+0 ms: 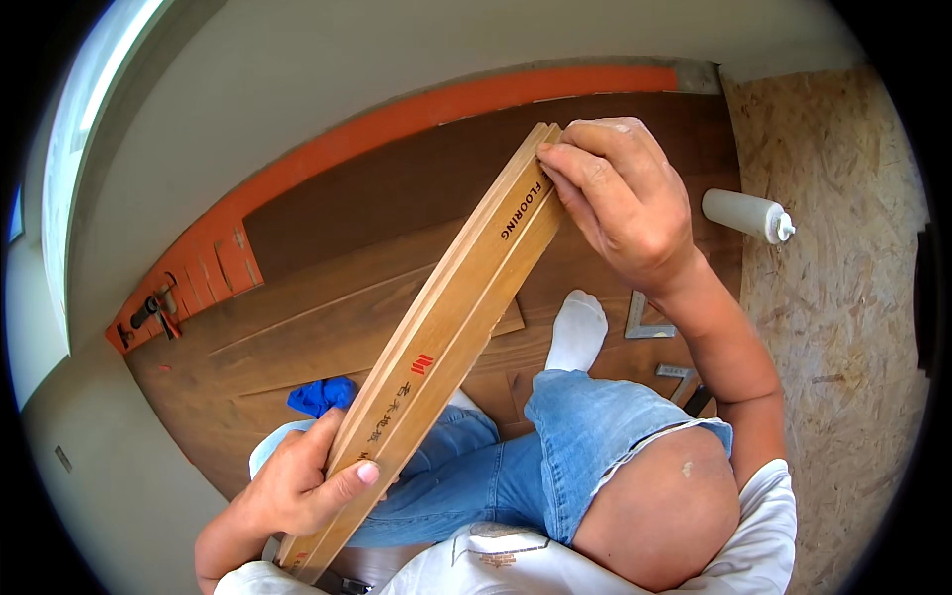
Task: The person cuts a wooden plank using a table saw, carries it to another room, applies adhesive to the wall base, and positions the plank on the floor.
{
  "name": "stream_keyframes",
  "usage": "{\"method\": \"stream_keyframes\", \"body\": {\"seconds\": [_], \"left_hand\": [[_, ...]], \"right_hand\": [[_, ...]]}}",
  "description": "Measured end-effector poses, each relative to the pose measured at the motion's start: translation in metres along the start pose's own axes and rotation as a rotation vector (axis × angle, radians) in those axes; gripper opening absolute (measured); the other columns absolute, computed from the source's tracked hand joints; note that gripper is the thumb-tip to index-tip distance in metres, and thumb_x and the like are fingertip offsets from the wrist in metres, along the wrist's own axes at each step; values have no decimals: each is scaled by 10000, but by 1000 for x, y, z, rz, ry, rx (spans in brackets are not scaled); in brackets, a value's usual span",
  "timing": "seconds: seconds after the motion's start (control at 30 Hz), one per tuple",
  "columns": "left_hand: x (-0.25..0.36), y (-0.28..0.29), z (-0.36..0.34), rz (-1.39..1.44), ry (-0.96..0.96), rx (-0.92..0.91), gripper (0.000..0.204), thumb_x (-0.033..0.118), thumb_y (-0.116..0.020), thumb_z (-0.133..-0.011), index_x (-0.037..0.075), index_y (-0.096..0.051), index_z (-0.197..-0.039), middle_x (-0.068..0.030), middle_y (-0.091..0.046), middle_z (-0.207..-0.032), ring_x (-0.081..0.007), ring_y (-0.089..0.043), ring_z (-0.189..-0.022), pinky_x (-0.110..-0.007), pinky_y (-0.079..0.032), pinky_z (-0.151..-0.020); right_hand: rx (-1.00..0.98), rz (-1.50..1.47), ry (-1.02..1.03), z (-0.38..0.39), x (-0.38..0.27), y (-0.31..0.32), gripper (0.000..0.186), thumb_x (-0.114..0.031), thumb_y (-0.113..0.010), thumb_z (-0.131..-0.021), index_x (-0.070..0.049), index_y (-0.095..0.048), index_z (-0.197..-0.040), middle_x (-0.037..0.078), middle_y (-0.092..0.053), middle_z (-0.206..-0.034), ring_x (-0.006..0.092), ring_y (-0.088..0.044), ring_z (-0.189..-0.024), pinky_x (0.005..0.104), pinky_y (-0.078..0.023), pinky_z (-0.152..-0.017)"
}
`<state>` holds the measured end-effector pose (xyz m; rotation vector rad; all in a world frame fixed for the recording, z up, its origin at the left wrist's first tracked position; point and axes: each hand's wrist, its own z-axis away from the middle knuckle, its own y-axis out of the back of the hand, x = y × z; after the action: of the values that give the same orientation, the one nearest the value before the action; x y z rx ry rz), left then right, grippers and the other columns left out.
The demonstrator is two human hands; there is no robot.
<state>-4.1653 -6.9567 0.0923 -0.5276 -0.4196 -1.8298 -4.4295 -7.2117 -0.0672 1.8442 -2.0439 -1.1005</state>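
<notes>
A long light-brown flooring plank slants across my lap, its underside with printed marks facing me and its grooved long edge to the left. My left hand grips it near its lower end, thumb lying over the printed face and fingers behind the edge. At the upper far end my right hand pinches the plank's end corner between thumb and curled fingers. Beneath and beyond the plank lies dark brown laid flooring. A blue crumpled cloth rests on that floor just past my left hand.
Orange underlay borders the floor along the wall, with a black clamp-like tool at its left end. A white squeeze bottle lies on its side by the chipboard at right. Metal squares lie beside my socked foot.
</notes>
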Motion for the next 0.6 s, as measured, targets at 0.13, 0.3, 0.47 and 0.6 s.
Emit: {"method": "stream_keyframes", "body": {"seconds": [0.13,0.3,0.47,0.6], "left_hand": [[-2,1,3,-81,3,3,421,329,-689,-1024,-48,-582,-1177,-175,-758,-857,-285,-758,-761,-364,-569,-698],[-9,-4,4,33,-30,39,431,332,-713,-1013,-48,-597,-1179,-144,-740,-815,-245,-729,-702,-345,-549,-658],[-13,8,5,15,35,-75,583,355,-696,-998,-100,-514,-1314,-228,-753,-1015,-276,-779,-859,-388,-644,-748],[-13,-2,1,365,-8,73,568,296,-685,-990,-87,-459,-1343,-265,-722,-962,-308,-766,-814,-431,-657,-698]], "right_hand": [[-4,79,42,-2,-1,1,247,42,-779,-774,24,-656,-988,138,-644,-963,306,-662,-811,384,-570,-663],[-141,6,30,-8,1,10,285,61,-763,-756,15,-627,-1002,140,-612,-954,315,-641,-820,392,-565,-684],[-300,-136,0,-20,5,28,285,71,-755,-754,2,-608,-988,149,-604,-967,331,-624,-847,405,-554,-708],[-494,-391,-89,-16,-2,38,275,100,-729,-784,-19,-611,-1002,160,-602,-977,347,-612,-871,412,-530,-727]]}}
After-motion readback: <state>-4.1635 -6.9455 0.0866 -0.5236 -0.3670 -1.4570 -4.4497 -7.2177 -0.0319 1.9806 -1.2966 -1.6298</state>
